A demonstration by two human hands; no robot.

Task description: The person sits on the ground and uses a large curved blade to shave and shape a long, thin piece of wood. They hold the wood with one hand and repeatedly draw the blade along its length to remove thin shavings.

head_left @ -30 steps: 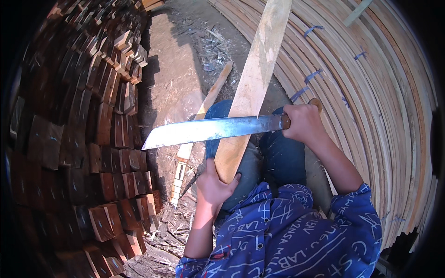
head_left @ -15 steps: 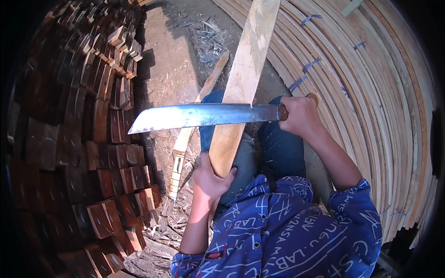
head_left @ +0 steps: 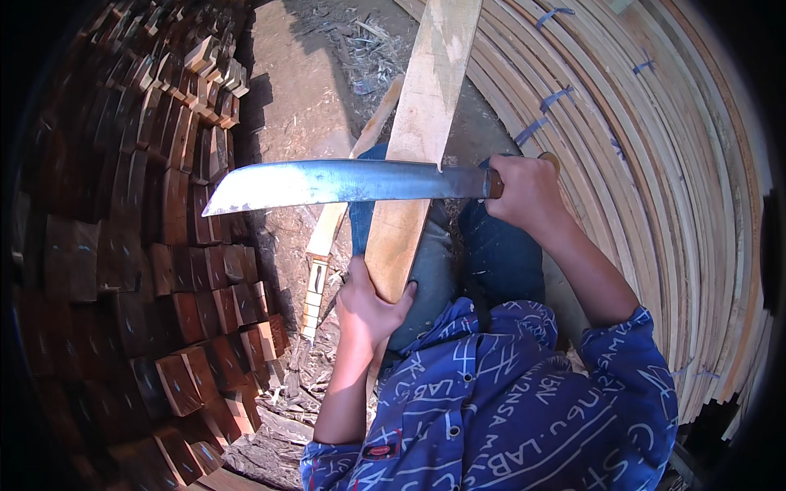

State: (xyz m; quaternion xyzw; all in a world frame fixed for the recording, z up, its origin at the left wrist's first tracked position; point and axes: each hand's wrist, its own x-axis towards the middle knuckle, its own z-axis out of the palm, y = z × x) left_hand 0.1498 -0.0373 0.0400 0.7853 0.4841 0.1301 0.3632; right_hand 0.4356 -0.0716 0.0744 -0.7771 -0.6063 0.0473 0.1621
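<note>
My right hand is wrapped around the wooden handle of a machete. Its long shiny blade lies crosswise over a pale wooden plank, tip pointing left. A small curl of wood sits at the blade's upper edge, on the plank's right side. My left hand grips the near end of the plank, thumb on the right edge and fingers mostly hidden behind it. The plank slants away from me, passing in front of my knees, and its far end runs out of view at the top.
Stacked brown wood blocks rise along the left. Long pale boards, with blue ties, curve down the right. On the ground lie a narrow wood strip, a notched yellowish piece and scattered shavings.
The machete has shifted a little left and farther up the plank, with my right hand following. My left hand keeps its grip on the near end. The whole view has shifted slightly.
</note>
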